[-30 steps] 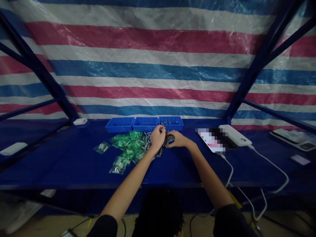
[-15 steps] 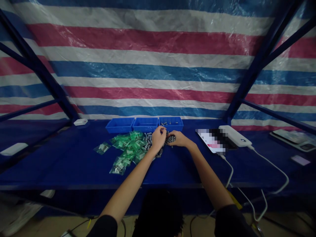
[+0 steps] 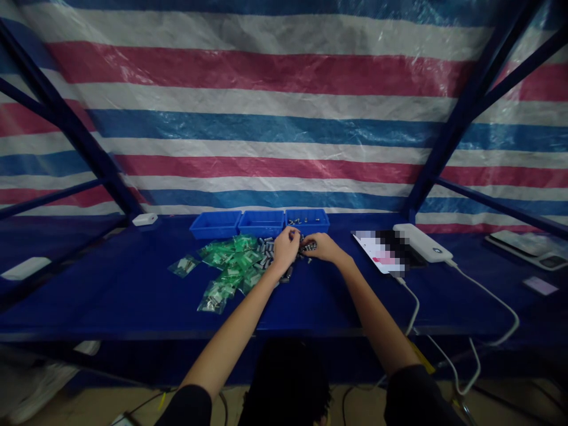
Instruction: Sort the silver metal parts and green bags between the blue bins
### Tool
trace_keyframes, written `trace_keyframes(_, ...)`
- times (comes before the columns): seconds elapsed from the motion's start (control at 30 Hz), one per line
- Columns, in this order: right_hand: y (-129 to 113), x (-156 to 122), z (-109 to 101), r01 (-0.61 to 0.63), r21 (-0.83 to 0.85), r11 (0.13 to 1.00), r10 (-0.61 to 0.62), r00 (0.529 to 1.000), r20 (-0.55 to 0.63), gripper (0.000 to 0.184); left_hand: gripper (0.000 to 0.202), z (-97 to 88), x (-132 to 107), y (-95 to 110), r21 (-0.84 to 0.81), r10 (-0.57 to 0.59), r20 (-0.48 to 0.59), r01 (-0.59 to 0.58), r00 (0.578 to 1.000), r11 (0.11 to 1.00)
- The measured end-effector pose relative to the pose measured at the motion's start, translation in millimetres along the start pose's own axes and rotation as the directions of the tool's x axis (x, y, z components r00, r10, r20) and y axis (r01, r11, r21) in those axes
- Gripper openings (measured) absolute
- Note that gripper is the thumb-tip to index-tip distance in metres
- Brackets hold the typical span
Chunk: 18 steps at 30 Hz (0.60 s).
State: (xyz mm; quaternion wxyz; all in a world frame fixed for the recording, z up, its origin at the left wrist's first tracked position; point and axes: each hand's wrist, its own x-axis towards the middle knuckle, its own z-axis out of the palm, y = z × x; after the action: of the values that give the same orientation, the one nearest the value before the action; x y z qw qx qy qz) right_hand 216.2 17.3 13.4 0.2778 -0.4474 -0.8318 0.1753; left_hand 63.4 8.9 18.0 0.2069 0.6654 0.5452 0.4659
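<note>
Across the back, one striped sheet (image 3: pixel 266 77) is hanging. One blue table (image 3: pixel 310 302) is carrying everything. Three blue bins (image 3: pixel 261 232) are standing end to end near its far edge, presumably for easy reach. Two hands working just in front: left hand (image 3: pixel 286 247) is holding thumb and fingertips drawn together, can't tell if anything's pinched; right hand (image 3: pixel 325 246) is curving half-open around small metal parts (image 3: pixel 313 246) on the table, probably to stop them scattering; can't tell if it's gripping any. One power bank (image 3: pixel 421 242) and one phone (image 3: pixel 377 251) are lying off right, likely to spare elbow room. Green bags (image 3: pixel 237 260) are overlapping at left, too heaped to count. Dark cylinders (image 3: pixel 267 248) are lying loose beside them, no clean count. Right bin is holding about five metal bits (image 3: pixel 298 221).
</note>
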Motion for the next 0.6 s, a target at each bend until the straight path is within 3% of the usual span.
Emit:
trace_keyframes(0.27, -3.1, 1.1, -2.3, -0.007, 0.082, 0.997, 0.012, 0.998, -0.068, 0.015, 0.017, -0.7, -0.2, 0.7, 0.004, 0.013, 0.010, -0.013, 1.000, 1.000)
trace_keyframes(0.47, 1.4, -2.6, -4.7, -0.076, -0.072, 0.995, 0.068, 0.992, -0.108, 0.022, 0.017, -0.7, -0.2, 1.0, 0.004, 0.008, 0.001, -0.008, 1.000, 1.000)
trace_keyframes(0.6, 1.8, -7.1, -10.2, -0.206, -0.144, 0.968, 0.187, 0.973, -0.136, 0.033, 0.017, -0.7, 0.1, 0.8, 0.008, 0.013, 0.003, -0.013, 1.000, 1.000)
